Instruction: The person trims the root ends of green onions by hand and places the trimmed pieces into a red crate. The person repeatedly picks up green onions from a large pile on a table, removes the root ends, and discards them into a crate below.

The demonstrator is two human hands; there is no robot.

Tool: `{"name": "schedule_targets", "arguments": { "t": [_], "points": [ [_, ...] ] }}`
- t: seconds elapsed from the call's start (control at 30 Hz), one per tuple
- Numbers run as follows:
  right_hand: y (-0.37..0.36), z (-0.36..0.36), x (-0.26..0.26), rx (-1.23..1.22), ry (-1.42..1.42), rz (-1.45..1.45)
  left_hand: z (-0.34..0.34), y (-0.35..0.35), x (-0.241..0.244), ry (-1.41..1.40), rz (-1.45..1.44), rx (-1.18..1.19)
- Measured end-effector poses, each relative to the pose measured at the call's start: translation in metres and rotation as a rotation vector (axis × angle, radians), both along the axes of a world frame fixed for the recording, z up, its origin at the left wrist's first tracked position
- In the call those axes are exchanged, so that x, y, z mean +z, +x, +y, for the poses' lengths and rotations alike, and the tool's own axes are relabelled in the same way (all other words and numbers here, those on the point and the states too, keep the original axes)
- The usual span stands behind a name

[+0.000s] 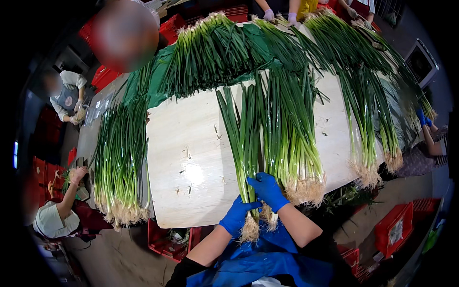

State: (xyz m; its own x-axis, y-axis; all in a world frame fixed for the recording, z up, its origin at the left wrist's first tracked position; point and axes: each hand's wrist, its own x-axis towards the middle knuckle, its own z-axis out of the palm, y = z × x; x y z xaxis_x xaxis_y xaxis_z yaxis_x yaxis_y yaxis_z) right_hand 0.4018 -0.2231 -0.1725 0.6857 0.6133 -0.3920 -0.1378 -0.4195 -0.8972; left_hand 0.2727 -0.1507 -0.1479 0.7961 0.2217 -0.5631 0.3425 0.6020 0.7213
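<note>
Just above their roots, a few long green onions [247, 143] are gripped by my left hand [238, 215], in a blue glove. My right hand [268, 190], gloved the same, has its fingers around the stalks a little higher; parts of its fingers are hidden. The pale roots [250, 227] hang over my blue apron [265, 251], and the leaves point away across the pale wooden board [186, 161]. Right beside them lies a thick pile of green onions [297, 143], roots towards me. Another pile of green onions [122, 158] lies left of the board.
More green onions [211, 50] lie along the far side on green plastic sheeting [157, 82]. Co-workers stand around the table, with gloved hands [269, 15] at the far side. Red crates [394, 229] stand below at right, and another red crate [168, 240] is under the near edge.
</note>
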Motion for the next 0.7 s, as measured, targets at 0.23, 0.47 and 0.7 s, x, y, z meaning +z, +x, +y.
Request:
{"name": "schedule_targets", "arguments": {
  "t": [0.23,0.47,0.7],
  "points": [
    [-0.007,-0.013,0.035,-0.282,0.245,0.505,0.015,0.003,0.01,-0.303,0.028,0.109],
    [-0.038,-0.067,0.028,-0.305,0.575,0.852,0.031,0.014,-0.014,-0.503,-0.037,0.054],
    [-0.032,-0.136,0.116,-0.466,0.691,0.909,0.039,0.024,-0.009,-0.42,-0.093,0.006]
  ]
}}
